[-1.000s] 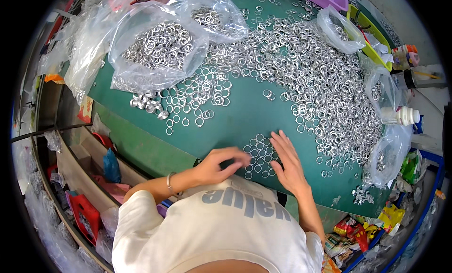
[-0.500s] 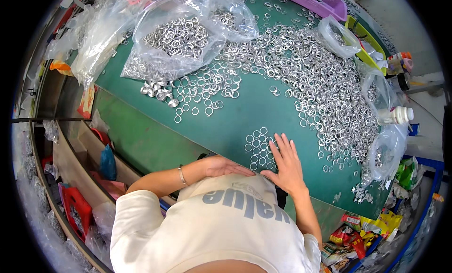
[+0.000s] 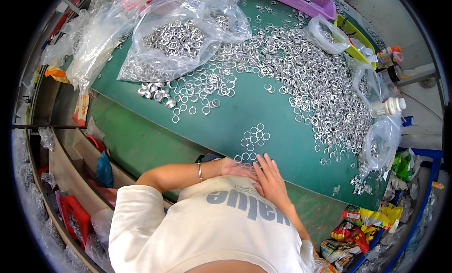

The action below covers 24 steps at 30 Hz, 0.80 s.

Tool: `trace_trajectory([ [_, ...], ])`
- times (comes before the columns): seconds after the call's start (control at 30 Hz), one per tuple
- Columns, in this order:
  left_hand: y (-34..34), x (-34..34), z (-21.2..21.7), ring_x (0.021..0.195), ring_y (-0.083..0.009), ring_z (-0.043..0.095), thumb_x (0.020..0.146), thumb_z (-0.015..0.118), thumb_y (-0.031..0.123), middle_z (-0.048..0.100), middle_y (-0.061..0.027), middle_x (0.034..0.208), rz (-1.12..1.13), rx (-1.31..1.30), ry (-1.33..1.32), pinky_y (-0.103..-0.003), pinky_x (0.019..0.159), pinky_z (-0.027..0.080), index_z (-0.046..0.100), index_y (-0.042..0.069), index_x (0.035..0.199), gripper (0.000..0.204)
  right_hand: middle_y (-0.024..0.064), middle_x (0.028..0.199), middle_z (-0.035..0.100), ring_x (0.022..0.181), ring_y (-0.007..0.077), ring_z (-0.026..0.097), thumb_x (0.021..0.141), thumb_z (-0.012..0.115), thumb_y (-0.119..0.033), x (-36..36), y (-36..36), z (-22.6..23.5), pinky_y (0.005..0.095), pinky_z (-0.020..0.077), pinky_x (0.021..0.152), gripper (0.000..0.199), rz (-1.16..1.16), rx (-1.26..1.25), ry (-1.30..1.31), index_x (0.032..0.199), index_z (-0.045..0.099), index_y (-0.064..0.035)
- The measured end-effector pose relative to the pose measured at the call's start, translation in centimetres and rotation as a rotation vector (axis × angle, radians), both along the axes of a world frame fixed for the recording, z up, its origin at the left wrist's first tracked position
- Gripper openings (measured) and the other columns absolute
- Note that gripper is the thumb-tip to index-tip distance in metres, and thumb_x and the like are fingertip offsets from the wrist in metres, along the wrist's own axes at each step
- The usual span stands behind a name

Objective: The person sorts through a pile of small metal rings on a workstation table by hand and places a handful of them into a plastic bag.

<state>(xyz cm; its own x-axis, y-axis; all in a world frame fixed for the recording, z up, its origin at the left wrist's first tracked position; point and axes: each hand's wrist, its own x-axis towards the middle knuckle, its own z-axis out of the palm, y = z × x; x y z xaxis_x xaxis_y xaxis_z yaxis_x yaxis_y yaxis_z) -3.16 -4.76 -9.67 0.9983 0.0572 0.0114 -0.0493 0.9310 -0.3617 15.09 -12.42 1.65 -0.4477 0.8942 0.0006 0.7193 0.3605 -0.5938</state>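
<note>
My left hand (image 3: 237, 168) lies palm up at the near edge of the green table, its fingers stretched toward the right. Several thin silver rings (image 3: 238, 158) sit at that edge, over or beside its fingers; whether any rest in the palm is hard to tell. Flat and with fingers extended, my right hand (image 3: 273, 182) reaches over the edge beside these rings, its fingertips near them. Just beyond, a small group of silver rings (image 3: 254, 136) lies in a single layer on the tabletop.
A wide heap of silver rings (image 3: 320, 99) curves along the right. Clear plastic bags of rings (image 3: 174, 42) stand at the back left, near thicker rings (image 3: 157, 93). A purple tray (image 3: 306, 2), a yellow-green basket (image 3: 355, 40) and a white-capped bottle (image 3: 391, 106) line the far right.
My right hand has drawn back toward the table's near edge, close to my left hand. Some rings of the small group have moved nearer to that edge. The view has shifted slightly.
</note>
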Motion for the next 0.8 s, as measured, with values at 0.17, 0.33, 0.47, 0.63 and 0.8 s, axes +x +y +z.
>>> trace_trajectory([
  [0.17, -0.6, -1.0, -3.4, 0.097, -0.0315, 0.066, 0.092, 0.057, 0.039, 0.067, -0.018, 0.105, -0.03, 0.001, 0.174, -0.044, 0.087, 0.056, 0.06, 0.001, 0.107, 0.04, 0.0159, 0.141, 0.046, 0.136, 0.0389, 0.036, 0.08, 0.07, -0.016, -0.2, 0.0, -0.7, 0.0524, 0.0318, 0.11, 0.052, 0.118, -0.038, 0.233, 0.128, 0.055, -0.0028],
  [0.33, 0.5, -0.9, 0.4, 0.092, -0.0333, 0.067, 0.092, 0.058, 0.045, 0.066, -0.0213, 0.104, 0.094, -0.046, 0.26, -0.045, 0.08, 0.058, 0.06, 0.0, 0.109, 0.047, 0.0154, 0.141, 0.046, 0.136, 0.0387, 0.037, 0.08, 0.069, -0.019, -1.6, 4.3, 0.5, 0.0548, 0.0306, 0.11, 0.052, 0.051, 0.183, 0.163, 0.129, 0.057, -0.0053],
  [0.47, 0.0, -1.1, -2.5, 0.117, -0.0388, 0.057, 0.096, 0.05, 0.047, 0.053, -0.0307, 0.127, 0.061, -0.007, -0.026, -0.044, 0.09, 0.055, 0.048, -0.01, 0.127, 0.065, 0.013, 0.151, 0.034, 0.141, 0.0406, 0.024, 0.077, 0.071, -0.026, -3.0, 7.8, 1.0, 0.0598, 0.0179, 0.113, 0.062, -0.004, 0.17, -0.014, 0.135, 0.054, -0.0141],
  [0.63, 0.2, -1.0, 0.1, 0.138, -0.0421, 0.031, 0.095, 0.044, 0.056, 0.023, -0.0361, 0.148, -0.04, -0.116, -0.045, -0.043, 0.101, 0.047, 0.024, -0.014, 0.143, 0.087, 0.0135, 0.149, 0.038, 0.14, 0.0413, 0.028, 0.079, 0.068, -0.026, -2.1, 10.7, 0.9, 0.0591, 0.0162, 0.114, 0.059, 0.021, 0.07, -0.017, 0.134, 0.054, -0.0137],
  [0.8, -0.4, -0.9, 0.8, 0.127, -0.0416, 0.047, 0.094, 0.046, 0.055, 0.046, -0.0325, 0.134, 0.108, 0.013, -0.019, -0.045, 0.095, 0.051, 0.043, -0.009, 0.134, 0.075, 0.0161, 0.146, 0.041, 0.139, 0.0411, 0.03, 0.088, 0.056, -0.031, -3.0, 9.6, 1.0, 0.0574, 0.0157, 0.114, 0.047, 0.231, 0.021, -0.014, 0.128, 0.059, -0.008],
])
